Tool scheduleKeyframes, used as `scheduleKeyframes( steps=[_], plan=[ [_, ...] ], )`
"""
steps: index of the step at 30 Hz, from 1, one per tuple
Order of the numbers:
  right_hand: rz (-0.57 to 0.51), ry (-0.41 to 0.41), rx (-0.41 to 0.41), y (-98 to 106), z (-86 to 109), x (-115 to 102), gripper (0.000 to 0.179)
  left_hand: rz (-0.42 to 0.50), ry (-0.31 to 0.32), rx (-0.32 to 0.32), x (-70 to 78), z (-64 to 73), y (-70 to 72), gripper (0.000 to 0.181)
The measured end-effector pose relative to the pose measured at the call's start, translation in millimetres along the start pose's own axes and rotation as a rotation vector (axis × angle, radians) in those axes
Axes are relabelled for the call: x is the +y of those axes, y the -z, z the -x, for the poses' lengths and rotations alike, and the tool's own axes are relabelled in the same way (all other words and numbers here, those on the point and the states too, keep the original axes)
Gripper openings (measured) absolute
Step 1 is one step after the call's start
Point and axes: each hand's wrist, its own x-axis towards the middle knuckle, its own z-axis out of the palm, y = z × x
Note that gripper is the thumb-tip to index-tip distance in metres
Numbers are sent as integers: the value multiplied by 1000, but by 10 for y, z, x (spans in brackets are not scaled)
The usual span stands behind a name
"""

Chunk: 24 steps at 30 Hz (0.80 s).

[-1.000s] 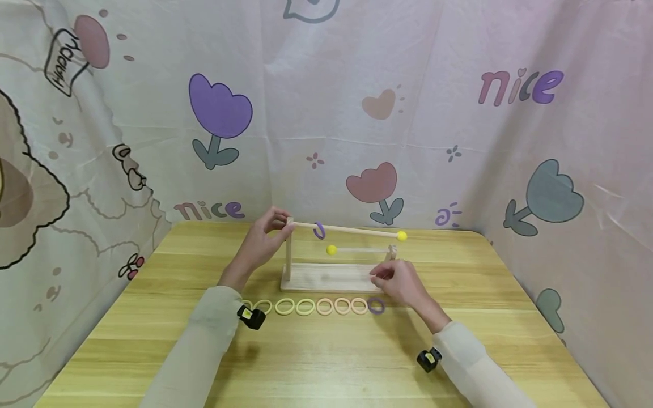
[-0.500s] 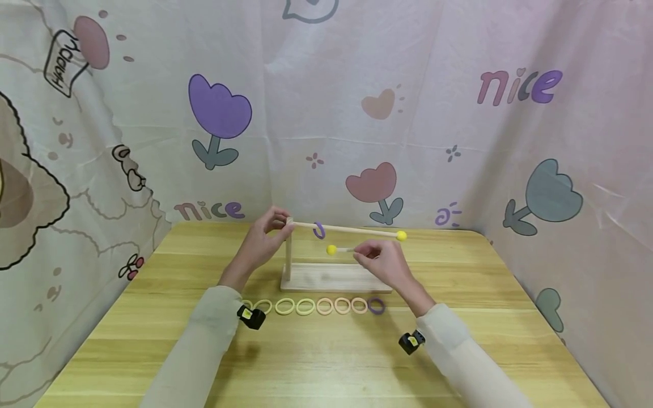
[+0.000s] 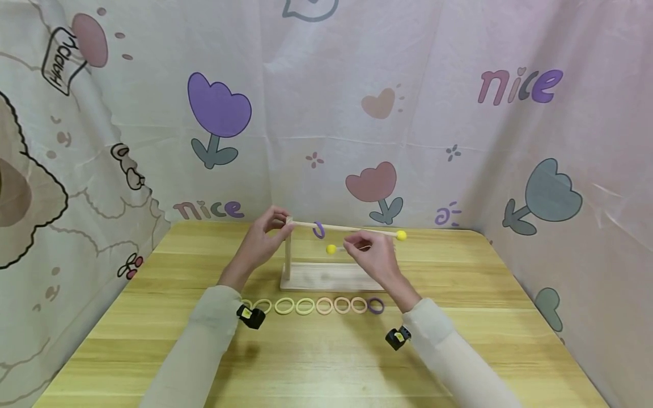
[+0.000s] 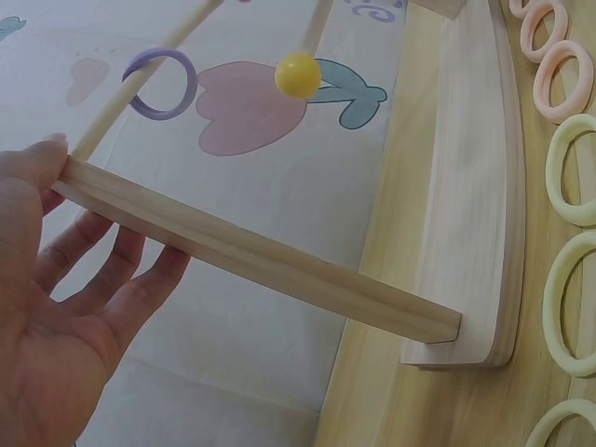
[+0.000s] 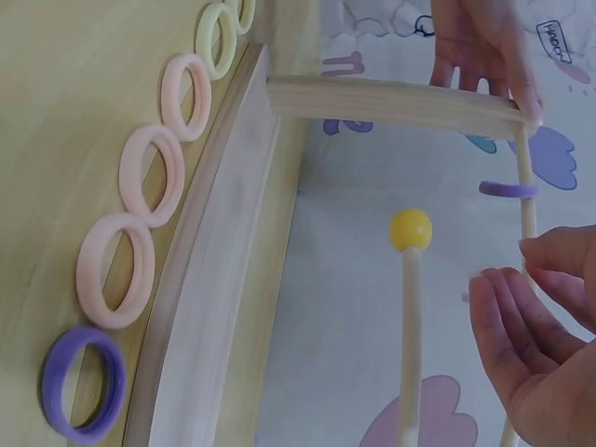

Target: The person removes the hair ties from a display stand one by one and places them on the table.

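My left hand (image 3: 260,235) grips the top of the left post (image 4: 261,247) of a wooden stand, thumb at the upper end and fingers along its side. From that end runs the upper rod (image 3: 347,228), tipped with a yellow ball (image 3: 401,235). A purple ring (image 4: 191,86) hangs on this rod near the post. Below it, the lower rod (image 5: 412,345) points the opposite way and ends in another yellow ball (image 5: 410,230). My right hand (image 3: 374,255) is beside the upper rod, fingers bent, with a gap between thumb and fingertips and nothing held.
Along the front of the stand's base (image 3: 326,277) lies a row of rings on the wooden table (image 3: 306,362): a purple ring (image 5: 56,382) at the right end, then pink rings (image 5: 90,270), then yellow-green rings (image 4: 554,307). A printed cloth (image 3: 316,85) hangs behind.
My right hand has risen from beside the right end of the base and moved left to the rods, overlapping the lower one. The left hand stays on the post.
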Motion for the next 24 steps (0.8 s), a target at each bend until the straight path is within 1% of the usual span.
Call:
scheduleKeyframes(
  steps=[8,13,19,24],
  plan=[
    [-44,25,102,-108,-15,-24,8,-7,7,1,-1,12,-2,28],
    [-71,58,158,-191,-27,-40,8,-3,3,0,-5,16,-7,28],
    [-133,99,172,-278,-48,-79,10,14,-15,0,1,11,-5,27],
    [-153,118,175,-343,-61,-94,11,15,-16,-3,6,15,0,27]
  ],
)
